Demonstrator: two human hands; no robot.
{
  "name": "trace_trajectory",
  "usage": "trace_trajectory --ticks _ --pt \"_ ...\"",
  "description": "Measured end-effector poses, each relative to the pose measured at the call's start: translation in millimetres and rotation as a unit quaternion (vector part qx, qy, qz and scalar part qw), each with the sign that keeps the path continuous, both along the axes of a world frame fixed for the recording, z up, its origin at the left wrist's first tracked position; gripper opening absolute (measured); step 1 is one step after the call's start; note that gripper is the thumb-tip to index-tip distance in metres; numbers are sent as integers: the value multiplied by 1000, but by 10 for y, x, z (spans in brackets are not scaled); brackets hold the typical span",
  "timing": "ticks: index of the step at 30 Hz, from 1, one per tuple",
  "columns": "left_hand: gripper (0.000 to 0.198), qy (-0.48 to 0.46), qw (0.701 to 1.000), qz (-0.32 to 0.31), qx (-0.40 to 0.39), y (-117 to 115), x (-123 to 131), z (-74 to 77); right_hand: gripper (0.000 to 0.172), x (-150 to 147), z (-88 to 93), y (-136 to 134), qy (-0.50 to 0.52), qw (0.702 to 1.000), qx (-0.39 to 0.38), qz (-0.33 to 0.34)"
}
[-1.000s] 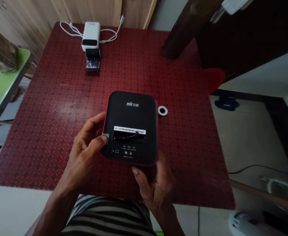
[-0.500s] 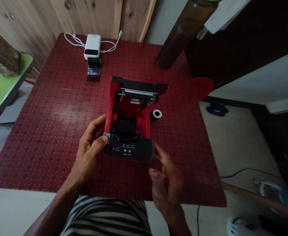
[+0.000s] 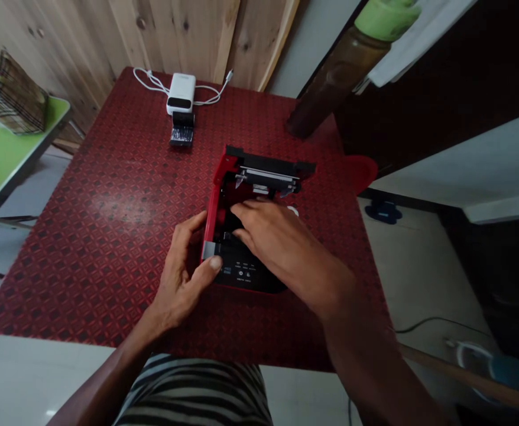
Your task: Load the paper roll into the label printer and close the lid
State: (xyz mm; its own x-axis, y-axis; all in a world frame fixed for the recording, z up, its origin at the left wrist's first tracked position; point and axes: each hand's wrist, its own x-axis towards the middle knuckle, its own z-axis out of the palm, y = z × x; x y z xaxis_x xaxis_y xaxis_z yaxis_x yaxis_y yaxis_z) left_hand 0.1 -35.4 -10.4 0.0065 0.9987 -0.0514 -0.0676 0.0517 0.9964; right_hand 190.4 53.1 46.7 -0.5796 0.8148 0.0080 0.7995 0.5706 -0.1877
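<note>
A red and black label printer sits on the red patterned table with its lid raised. My left hand grips its front left corner, the thumb on the black front panel and the fingers along the red side wall. From the right, my right hand reaches over the printer into its inner compartment. The fingers there are bent, with thumb and forefinger around a dark area; what lies between them is hidden. A sliver of a small white-ended roll shows behind the right hand.
At the table's back stands a white power bank with a cable and a small black item before it. A tall bottle with a green cap rises at the back right. A green table holds a plaid bag.
My right hand has moved up and left from beside the printer's front right corner into its compartment, now covering most of the roll. The left hand keeps its hold; the view has shifted slightly.
</note>
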Motion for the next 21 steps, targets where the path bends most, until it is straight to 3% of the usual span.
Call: trace_trajectory --ticks 4,8,14,18,21 --pt "67 7 1000 -5 11 22 4 -4 22 -34 -39 81 -10 1000 -12 5" --pt "65 14 1000 -7 22 35 -4 -23 16 -71 105 70 -21 999 -25 -7" --pt "64 20 999 -11 45 34 -13 -58 14 42 381 -265 64 991 112 -30" --pt "64 22 999 -8 46 32 -18 -66 20 451 388 -560 245 956 129 -93" --pt "65 28 998 -4 51 27 -22 -72 31 794 163 -745 392 891 83 -215"
